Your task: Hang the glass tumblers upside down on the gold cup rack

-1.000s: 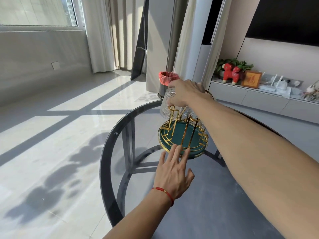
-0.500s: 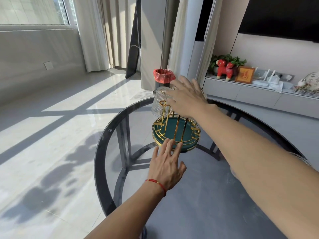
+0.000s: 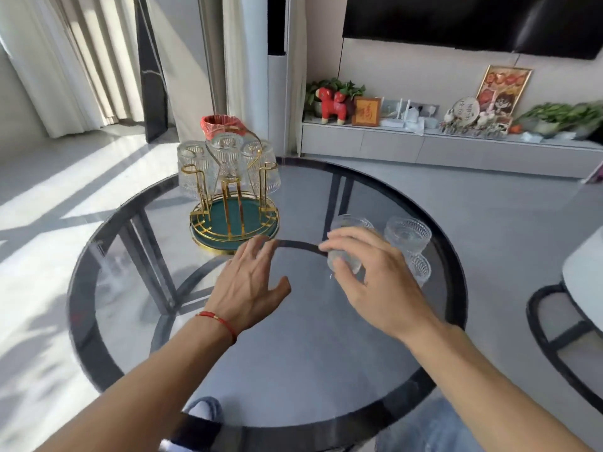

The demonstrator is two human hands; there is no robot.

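Note:
The gold cup rack [image 3: 233,203] with a green tray base stands at the far left of the round glass table [image 3: 293,370]. Three ribbed glass tumblers [image 3: 226,158] hang upside down on its far pegs; the near pegs are bare. My right hand [image 3: 375,282] curls around an upright tumbler [image 3: 346,246] on the table's right side, fingers on its wall. Two more tumblers [image 3: 408,236] stand just right of it. My left hand [image 3: 248,282] hovers open, palm down, just in front of the rack's base.
A bin with a red liner [image 3: 217,123] stands on the floor behind the rack. A low white cabinet [image 3: 440,148] with ornaments runs along the back wall. A second table's edge [image 3: 580,272] shows at far right. My knees sit under the near rim.
My right hand left the tumbler hanging on the rack and came back right to the upright tumbler on the table. My view swung right; my left hand stayed by the rack base.

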